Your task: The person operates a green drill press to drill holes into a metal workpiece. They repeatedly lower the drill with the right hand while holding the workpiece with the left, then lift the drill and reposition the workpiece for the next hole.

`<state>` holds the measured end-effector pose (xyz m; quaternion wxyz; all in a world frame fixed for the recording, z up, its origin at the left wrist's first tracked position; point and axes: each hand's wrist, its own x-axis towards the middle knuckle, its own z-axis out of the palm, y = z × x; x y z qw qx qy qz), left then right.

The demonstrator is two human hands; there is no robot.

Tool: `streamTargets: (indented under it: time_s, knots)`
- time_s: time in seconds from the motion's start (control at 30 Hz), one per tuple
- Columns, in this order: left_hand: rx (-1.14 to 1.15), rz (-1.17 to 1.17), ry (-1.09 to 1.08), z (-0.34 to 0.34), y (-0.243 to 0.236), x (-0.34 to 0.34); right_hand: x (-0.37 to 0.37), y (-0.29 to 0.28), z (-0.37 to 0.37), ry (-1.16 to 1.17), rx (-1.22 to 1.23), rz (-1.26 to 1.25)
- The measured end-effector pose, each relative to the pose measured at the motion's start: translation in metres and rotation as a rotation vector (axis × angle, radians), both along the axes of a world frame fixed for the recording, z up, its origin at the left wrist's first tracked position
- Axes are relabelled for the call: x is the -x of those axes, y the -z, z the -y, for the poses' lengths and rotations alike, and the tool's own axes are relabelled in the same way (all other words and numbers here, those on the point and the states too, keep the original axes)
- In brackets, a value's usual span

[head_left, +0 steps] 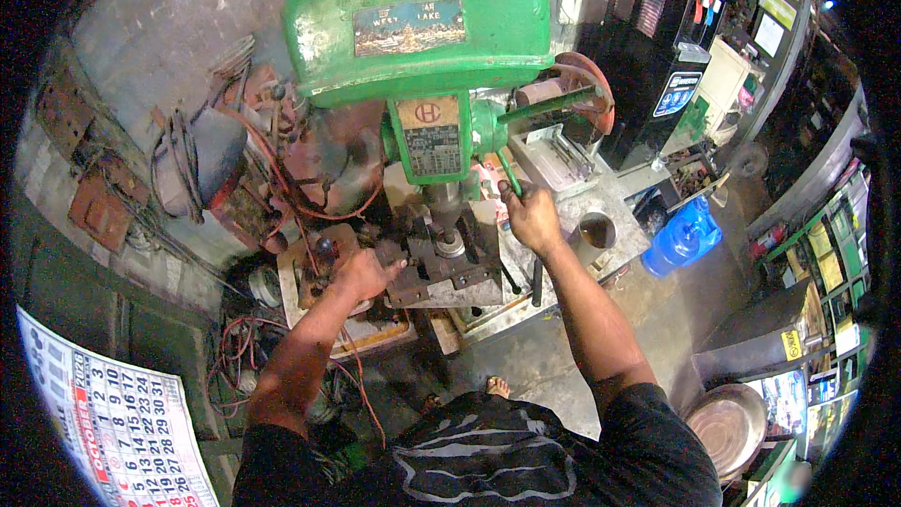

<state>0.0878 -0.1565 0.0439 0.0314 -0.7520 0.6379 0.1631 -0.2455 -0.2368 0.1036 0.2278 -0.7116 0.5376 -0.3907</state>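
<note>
A green drill press [418,19] stands in front of me, its spindle [441,197] lowered over a dark metal block [479,268] on the machine's table. My left hand [361,277] grips the left side of a dark metal plate [408,286] beside the spindle, fingers curled and partly hidden. My right hand [530,216] is closed on the green feed handle [514,169], right of the spindle. A metal cup [593,242] and a dark rod [537,286] lie to the right of the block.
Cables and hoses [258,160] crowd the left side, above a hanging calendar [113,413]. To the right are a black appliance [657,56], a blue jug [683,235], a green shelf [826,291] and a round metal pan [727,427] at the lower edge.
</note>
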Motion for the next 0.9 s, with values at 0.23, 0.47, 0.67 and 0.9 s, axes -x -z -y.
streamTargets:
  time_s: [0.23,0.47,0.67,0.9]
  knots:
    - [0.031,-0.009,0.001,-0.0004,0.0026,-0.0011,-0.0017,0.0013,0.0000,0.018,0.043,-0.009]
    - [0.029,0.019,0.003,-0.0015,0.0011,-0.0007,-0.0029,0.0012,-0.0014,0.033,0.095,-0.018]
    - [0.069,0.016,-0.013,-0.0018,0.0046,0.0003,-0.0018,0.0071,0.0020,0.011,0.133,0.011]
    - [-0.010,-0.027,-0.005,-0.0003,-0.0015,-0.0006,-0.0007,0.0088,0.0033,0.018,0.111,0.011]
